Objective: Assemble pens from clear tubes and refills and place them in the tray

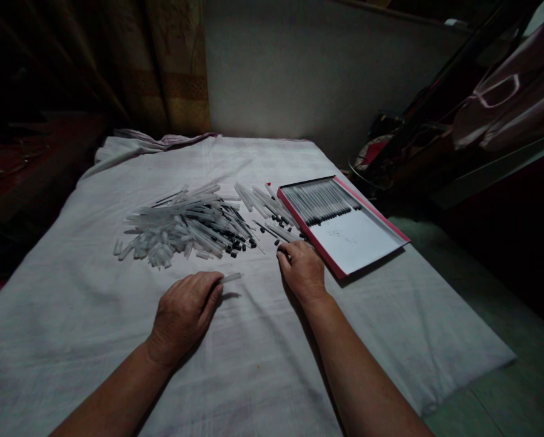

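Observation:
My left hand (185, 312) is closed around a translucent pen barrel (230, 278), whose end sticks out to the right past the fingertips. Beside the box, my right hand (302, 270) rests low over the cloth with its fingers pinched together; whatever is in them is too small and dark to make out. Small black end plugs (276, 243) lie just beyond those fingertips. Ahead of my left hand spreads a heap of pen parts (185, 224): clear barrels, caps, thin dark refills and black plugs. Several pens (265, 203) lie between the heap and the box.
A shallow red-edged box (353, 243) stands on the right, with a row of black-ended pens (321, 203) along its far part. White cloth (253, 364) covers the table. Behind are a grey wall (276, 79) and a curtain (171, 73); clothing (508, 91) hangs at right.

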### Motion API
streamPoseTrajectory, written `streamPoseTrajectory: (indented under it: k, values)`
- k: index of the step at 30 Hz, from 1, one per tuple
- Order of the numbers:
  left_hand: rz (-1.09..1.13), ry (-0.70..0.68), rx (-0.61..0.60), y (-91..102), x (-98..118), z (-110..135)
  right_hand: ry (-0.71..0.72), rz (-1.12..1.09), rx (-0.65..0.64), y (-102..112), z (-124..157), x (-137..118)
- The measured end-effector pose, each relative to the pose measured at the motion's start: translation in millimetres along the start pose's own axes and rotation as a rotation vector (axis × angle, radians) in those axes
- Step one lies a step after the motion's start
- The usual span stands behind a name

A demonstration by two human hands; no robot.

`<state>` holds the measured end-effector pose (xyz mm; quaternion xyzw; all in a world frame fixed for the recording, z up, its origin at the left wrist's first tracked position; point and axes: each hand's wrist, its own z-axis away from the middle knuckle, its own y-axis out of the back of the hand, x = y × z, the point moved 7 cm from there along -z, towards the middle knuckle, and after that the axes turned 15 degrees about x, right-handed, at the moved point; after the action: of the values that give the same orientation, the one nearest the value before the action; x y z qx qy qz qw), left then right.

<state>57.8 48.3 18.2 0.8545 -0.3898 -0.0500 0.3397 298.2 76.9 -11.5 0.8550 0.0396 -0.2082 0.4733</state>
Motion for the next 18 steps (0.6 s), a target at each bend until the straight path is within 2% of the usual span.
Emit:
streamPoseTrajectory:
  k: [3,5,7,9,11,14,16,18]
  values:
    - [0.008,0.008,-0.007,-0.4,-1.0,1.8,0.001,-0.066,-0.023,0.5,1.0,-8.6]
    - [0.012,0.024,-0.017,-1.2,-2.1,2.5,-0.014,-0.252,-0.007,3.0,4.7,-17.6]
    - [0.020,0.041,-0.031,-2.0,-2.8,2.5,-0.077,-0.529,0.001,4.1,11.3,-26.6]
    - [0.025,0.047,-0.037,-2.3,-2.5,1.5,-0.229,-0.819,-0.080,-2.9,20.7,-33.9]
    - [0.028,0.046,-0.038,-2.1,-2.0,0.4,-0.449,-1.051,-0.237,-16.0,32.2,-41.0]
    - [0.040,0.054,-0.041,-2.3,-2.0,-0.2,-0.711,-1.220,-0.402,-27.5,44.7,-49.5]
    - [0.047,0.065,-0.053,-3.2,-2.8,0.3,-0.764,-1.251,-0.424,-27.6,46.1,-52.5]
    - [0.048,0.076,-0.066,-4.3,-3.7,1.0,-0.755,-1.260,-0.425,-26.1,45.8,-54.6]
